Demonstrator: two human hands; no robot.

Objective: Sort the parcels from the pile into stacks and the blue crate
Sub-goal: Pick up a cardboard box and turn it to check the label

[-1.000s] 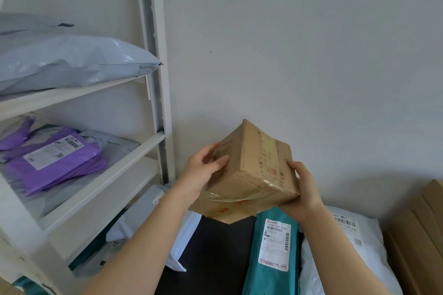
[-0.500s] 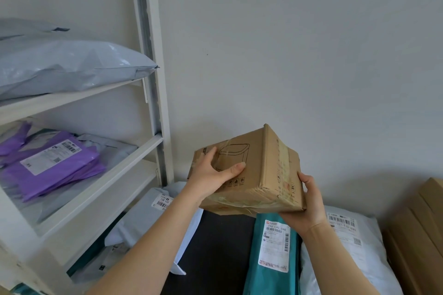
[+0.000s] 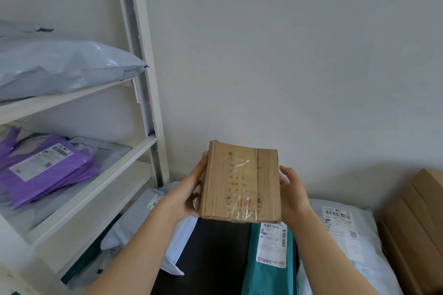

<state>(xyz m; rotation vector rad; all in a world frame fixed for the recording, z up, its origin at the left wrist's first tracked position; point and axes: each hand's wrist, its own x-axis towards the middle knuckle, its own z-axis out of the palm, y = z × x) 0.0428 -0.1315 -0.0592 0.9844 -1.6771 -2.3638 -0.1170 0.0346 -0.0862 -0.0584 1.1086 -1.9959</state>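
Observation:
A small taped cardboard box (image 3: 241, 181) is held up in front of the wall, its broad printed face turned to me. My left hand (image 3: 185, 193) grips its left side and my right hand (image 3: 291, 193) grips its right side, fingers curled behind the box. Below it lies the pile: a teal mailer (image 3: 271, 270) with a white label, a white mailer (image 3: 345, 242) to its right and a pale grey mailer (image 3: 153, 220) to its left. No blue crate is in view.
A white shelf unit (image 3: 146, 93) stands at the left, with grey mailers (image 3: 62, 67) on its upper shelf and purple mailers (image 3: 48, 167) on the middle one. Brown cardboard boxes (image 3: 419, 227) are stacked at the right edge. A dark surface (image 3: 213, 254) shows between the parcels.
The box has been turned in both hands, from tilted with a corner toward me to upright with its broad taped face toward me. My left hand slid to the box's left side.

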